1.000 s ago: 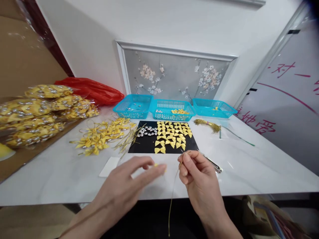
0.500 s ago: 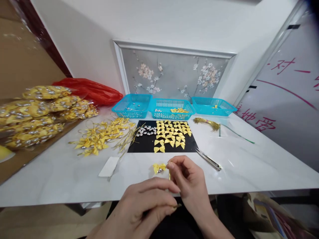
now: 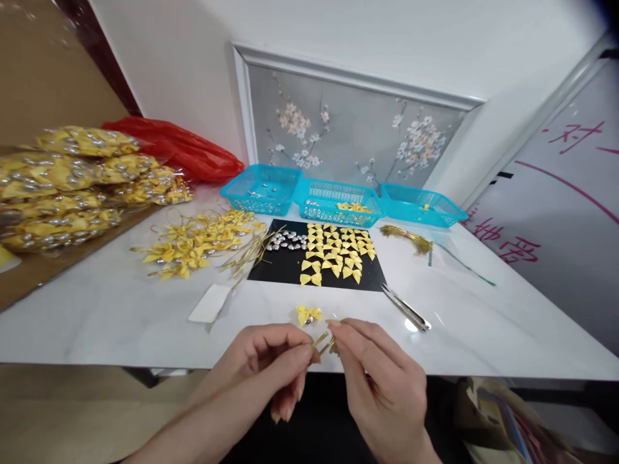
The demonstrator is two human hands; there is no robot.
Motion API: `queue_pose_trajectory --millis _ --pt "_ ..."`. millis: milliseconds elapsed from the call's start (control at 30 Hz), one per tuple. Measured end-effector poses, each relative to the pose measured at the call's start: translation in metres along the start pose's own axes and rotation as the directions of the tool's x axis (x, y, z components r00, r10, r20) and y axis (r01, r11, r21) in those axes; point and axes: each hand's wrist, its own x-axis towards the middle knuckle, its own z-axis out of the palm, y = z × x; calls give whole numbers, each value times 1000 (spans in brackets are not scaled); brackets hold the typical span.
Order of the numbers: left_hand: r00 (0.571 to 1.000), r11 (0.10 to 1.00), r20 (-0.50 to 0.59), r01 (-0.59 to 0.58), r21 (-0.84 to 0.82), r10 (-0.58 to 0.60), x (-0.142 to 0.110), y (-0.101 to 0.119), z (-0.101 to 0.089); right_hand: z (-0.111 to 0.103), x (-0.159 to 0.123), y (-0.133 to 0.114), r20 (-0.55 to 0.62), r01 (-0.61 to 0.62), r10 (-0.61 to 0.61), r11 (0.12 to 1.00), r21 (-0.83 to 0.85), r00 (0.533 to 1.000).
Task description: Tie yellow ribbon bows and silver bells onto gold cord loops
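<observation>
Between my hands, over the table's front edge, is a thin gold tie (image 3: 321, 345). My left hand (image 3: 278, 361) pinches one part of it between thumb and forefinger. Close by on the right, the fingertips of my right hand (image 3: 382, 377) pinch another part. The gold strands look bent or doubled at the gap. Just beyond my fingertips a yellow ribbon bow (image 3: 308, 314) with a silver bead lies on the white table. Behind it, a black mat (image 3: 278, 274) carries rows of yellow bows (image 3: 333, 251) and a group of silver beads (image 3: 287, 240).
Tweezers (image 3: 406, 308) lie right of the mat, a bundle of gold ties (image 3: 409, 238) behind them. Finished bow pieces (image 3: 188, 248) and a white card (image 3: 209, 303) lie left. Blue baskets (image 3: 341, 201) line the wall. Bagged bows (image 3: 62, 171) fill a carton at far left.
My left hand has risen and moved forward to meet the right one, and both now pinch the gold tie. The camera view has tilted and shifted slightly.
</observation>
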Motion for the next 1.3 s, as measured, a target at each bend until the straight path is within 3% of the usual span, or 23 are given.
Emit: queue_pose_trajectory --millis 333,833,1033,1100,1200,1300 --pt "998 994 35 -52 99 48 -2 -2 0 2 -7 -1 36 100 -98 992 -81 995" --pt "993 997 94 -73 13 71 -1 -7 -4 1 -5 0 105 180 -173 982 -62 979" --pt "994 983 87 -86 161 73 -1 -2 -4 2 -7 0 131 197 -187 978 -68 974" --pt "993 968 73 -105 229 90 -1 -1 -3 0 -7 -1 147 148 -144 989 -18 979" --pt "991 953 70 -125 276 110 -2 -1 -5 -7 -5 -3 222 -109 79 986 125 972" --pt "991 948 73 -126 294 109 -4 -3 -9 -15 -2 -3 363 -413 312 877 245 878"
